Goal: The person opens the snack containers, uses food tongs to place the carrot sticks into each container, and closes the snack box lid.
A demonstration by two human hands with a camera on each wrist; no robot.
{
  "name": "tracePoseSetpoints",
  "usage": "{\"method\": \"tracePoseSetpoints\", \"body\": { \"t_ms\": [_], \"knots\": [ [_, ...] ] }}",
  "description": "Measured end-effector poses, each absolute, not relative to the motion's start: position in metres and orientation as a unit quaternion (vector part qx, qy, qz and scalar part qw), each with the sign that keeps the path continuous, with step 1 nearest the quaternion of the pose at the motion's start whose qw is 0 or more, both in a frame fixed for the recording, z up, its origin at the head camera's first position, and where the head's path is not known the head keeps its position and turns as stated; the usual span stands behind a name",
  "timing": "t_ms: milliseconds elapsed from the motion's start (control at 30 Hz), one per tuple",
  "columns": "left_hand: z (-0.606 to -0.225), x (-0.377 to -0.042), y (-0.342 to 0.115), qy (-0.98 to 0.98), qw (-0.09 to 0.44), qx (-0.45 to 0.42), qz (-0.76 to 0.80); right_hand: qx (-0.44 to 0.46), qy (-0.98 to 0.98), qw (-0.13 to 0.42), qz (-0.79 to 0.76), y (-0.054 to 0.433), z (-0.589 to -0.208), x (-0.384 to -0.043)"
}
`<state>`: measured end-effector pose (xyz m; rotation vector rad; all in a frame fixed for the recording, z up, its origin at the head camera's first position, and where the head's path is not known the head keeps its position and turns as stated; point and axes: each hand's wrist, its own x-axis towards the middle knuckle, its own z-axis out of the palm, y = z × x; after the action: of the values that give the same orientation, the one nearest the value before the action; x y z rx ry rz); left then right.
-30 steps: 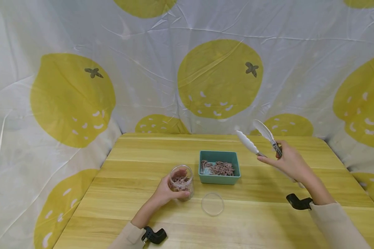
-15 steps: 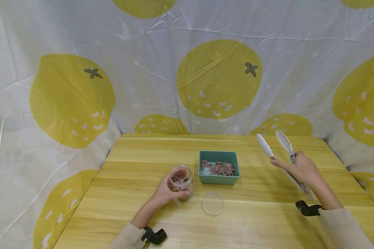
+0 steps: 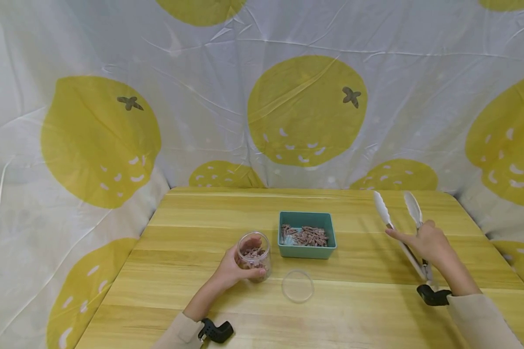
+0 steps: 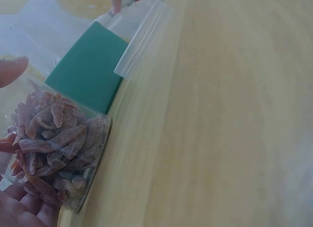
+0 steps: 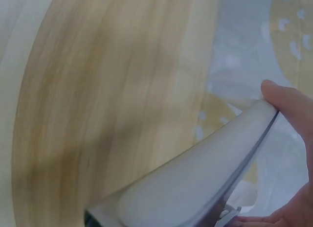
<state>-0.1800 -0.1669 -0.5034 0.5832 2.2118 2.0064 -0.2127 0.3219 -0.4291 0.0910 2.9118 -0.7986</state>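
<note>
My left hand (image 3: 231, 269) grips a clear round jar (image 3: 264, 264) from its left side, thumb across the front. Brownish dried strips (image 4: 58, 144) fill the lower part of the jar, seen up close in the left wrist view. On the right, my right hand (image 3: 430, 245) holds white-tipped tongs (image 3: 382, 208) with the thumb on one arm and the fingers at the other. The tongs' tips are spread apart, with nothing between them. In the right wrist view, one pale arm of the tongs (image 5: 195, 178) runs toward the thumb.
A teal rectangular box (image 3: 307, 252) with similar brown strips stands right of the jar. Before it lies a clear round lid (image 3: 298, 287) on the wooden table (image 3: 201, 208). A lemon-print cloth (image 3: 201, 106) hangs behind and at the sides.
My right hand has moved right and toward me with the tongs, away from the teal box, slowing lately. The left hand and jar have stayed still.
</note>
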Motion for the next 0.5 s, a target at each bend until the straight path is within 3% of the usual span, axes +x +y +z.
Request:
{"method": "tracePoseSetpoints", "body": {
  "t_ms": [500],
  "knots": [
    [-0.506,-0.181,-0.167,0.732,0.053,0.179,0.655,0.062,0.962,0.080,-0.253,0.331,-0.447,-0.216]
  ]
}}
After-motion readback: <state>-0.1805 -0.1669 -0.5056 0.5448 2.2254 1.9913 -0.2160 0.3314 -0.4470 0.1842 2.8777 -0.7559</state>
